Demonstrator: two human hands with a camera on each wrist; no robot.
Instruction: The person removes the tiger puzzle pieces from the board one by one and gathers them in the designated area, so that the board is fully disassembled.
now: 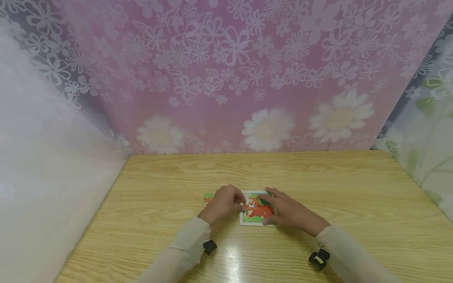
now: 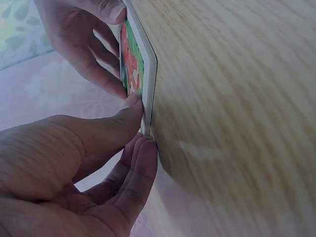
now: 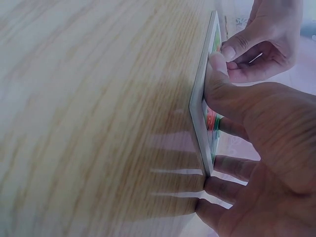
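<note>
A tiger jigsaw puzzle (image 1: pixel 256 212) in a white-edged tray lies on the wooden table, with a pale patch showing at its upper left. My left hand (image 1: pixel 224 202) is at its left end. In the left wrist view, the left thumb (image 2: pixel 129 111) lies on the picture side while the curled fingertips (image 2: pixel 147 148) meet the tray's edge, pinching it. Spread over the right part is my right hand (image 1: pixel 291 210). Its thumb (image 3: pixel 217 69) rests on the near rim, and its other fingers reach over the picture and the right edge.
Partly behind the left hand lies a green and orange picture piece (image 1: pixel 207 196), left of the tray. The wooden table (image 1: pixel 170 173) backs onto a pink flowered curtain (image 1: pixel 219 78). Pale cloth hangs at both sides. Each wrist wears a black camera mount (image 1: pixel 210 247).
</note>
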